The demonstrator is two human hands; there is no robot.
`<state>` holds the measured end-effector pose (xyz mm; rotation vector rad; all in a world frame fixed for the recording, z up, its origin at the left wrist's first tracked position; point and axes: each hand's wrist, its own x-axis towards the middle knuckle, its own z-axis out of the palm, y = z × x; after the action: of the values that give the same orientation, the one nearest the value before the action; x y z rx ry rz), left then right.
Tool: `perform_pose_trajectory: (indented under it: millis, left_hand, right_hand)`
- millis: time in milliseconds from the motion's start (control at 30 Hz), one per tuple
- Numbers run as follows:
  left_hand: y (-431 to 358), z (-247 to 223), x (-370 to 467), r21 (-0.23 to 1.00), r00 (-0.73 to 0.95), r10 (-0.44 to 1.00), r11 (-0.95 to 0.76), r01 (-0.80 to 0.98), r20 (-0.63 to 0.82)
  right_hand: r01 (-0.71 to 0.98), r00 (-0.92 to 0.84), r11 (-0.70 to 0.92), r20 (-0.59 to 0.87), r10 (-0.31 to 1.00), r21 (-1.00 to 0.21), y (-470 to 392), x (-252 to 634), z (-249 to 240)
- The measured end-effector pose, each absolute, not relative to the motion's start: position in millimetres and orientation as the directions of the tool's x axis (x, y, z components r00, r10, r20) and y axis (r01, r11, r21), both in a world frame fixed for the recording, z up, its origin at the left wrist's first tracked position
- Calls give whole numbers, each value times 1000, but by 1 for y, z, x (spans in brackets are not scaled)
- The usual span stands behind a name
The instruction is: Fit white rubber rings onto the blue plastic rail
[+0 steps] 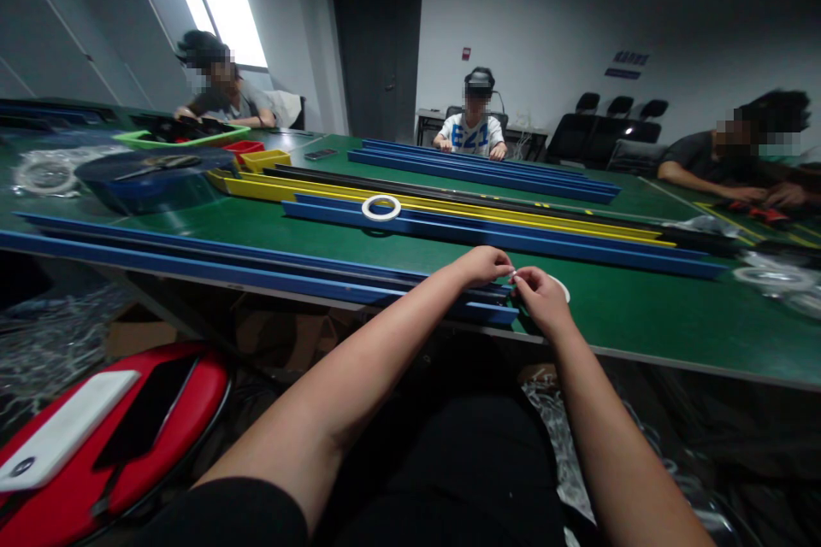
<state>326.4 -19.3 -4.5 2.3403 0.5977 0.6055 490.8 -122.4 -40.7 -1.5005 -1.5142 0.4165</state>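
Observation:
Over the near edge of the green table, my left hand point(486, 265) and my right hand point(542, 297) meet with fingertips pinched together. A small white piece point(513, 275) shows between them; its kind is too small to make out. Partly hidden behind my right hand is a white ring point(563, 286) that looks like a roll of tape. Below and left of my fingers ends a long blue channel strip point(385, 291), lying along the table edge. A second white roll point(380, 208) rests on another blue channel strip point(513, 241) farther back.
Yellow strips point(449, 209) and more blue strips point(481, 173) lie beyond. A large dark blue coil point(157, 179) sits left, near a green tray point(186, 137). Three people sit around the table. A red stool point(192, 393) with a white device and a phone stands lower left.

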Motion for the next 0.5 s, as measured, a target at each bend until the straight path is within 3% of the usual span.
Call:
perform_pose_trajectory:
  millis: [500]
  left_hand:
    - [-21,-7,327,728,806,531,-657,196,262]
  right_hand:
    - [586,199,168,342,918,-793,-120,492,-44]
